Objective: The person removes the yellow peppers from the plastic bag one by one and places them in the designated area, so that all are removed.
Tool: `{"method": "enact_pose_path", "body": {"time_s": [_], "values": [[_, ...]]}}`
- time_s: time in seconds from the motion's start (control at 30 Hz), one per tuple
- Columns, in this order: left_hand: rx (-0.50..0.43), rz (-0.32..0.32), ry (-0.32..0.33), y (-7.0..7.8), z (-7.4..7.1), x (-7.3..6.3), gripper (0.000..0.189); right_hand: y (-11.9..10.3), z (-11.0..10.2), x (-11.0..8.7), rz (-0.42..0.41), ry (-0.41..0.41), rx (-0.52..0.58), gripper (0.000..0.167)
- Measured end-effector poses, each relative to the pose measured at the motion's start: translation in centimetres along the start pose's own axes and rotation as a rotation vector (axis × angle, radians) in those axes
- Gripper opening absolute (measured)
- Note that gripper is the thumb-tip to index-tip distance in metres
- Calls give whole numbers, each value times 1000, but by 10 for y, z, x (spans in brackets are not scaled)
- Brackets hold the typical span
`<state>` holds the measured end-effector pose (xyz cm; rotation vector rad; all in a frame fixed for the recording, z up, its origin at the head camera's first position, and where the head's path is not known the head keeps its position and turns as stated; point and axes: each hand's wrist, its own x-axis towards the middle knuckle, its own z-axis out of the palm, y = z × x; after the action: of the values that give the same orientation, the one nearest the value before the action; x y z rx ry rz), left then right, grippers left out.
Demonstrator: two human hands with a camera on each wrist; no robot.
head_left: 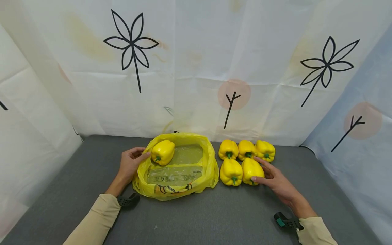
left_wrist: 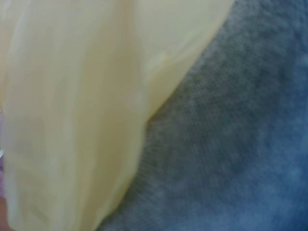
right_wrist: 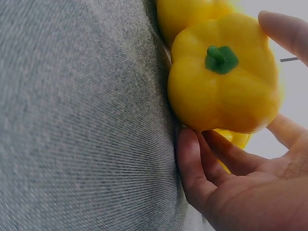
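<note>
A yellow plastic bag (head_left: pixel 180 194) stands with its mouth spread wide on the grey table. Inside, at its left, lies one yellow bell pepper (head_left: pixel 163 152). My left hand (head_left: pixel 130 165) pinches the bag's left rim between thumb and fingers; the left wrist view is filled by the pale yellow bag film (left_wrist: pixel 72 115) and grey cloth. To the right, my right hand (head_left: pixel 278 183) holds the front right bell pepper (head_left: pixel 251 170), thumb on one side and fingers on the other. The right wrist view shows this pepper's green stem (right_wrist: pixel 221 59) facing the camera.
Beside the held pepper sits another yellow bell pepper (head_left: pixel 231 173). Behind them three more stand in a row, including a middle bell pepper (head_left: pixel 246 149) and a right one (head_left: pixel 265 150). A printed white cloth (head_left: pixel 196 68) hangs behind the grey table (head_left: pixel 196 221).
</note>
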<state>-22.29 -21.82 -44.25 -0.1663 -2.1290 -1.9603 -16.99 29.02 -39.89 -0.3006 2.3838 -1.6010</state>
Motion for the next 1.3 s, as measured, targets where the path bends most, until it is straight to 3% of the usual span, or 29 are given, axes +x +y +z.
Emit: {"method": "enact_pose_path", "body": {"time_s": [0.93,1.3], "values": [[2,8,-4,-1,1,-1,32,-4,-5,-3,26,12,-1,78],[-9,12,-3,-2,0,0,31,-16,-11,-6,-2,24,-7,76]]}}
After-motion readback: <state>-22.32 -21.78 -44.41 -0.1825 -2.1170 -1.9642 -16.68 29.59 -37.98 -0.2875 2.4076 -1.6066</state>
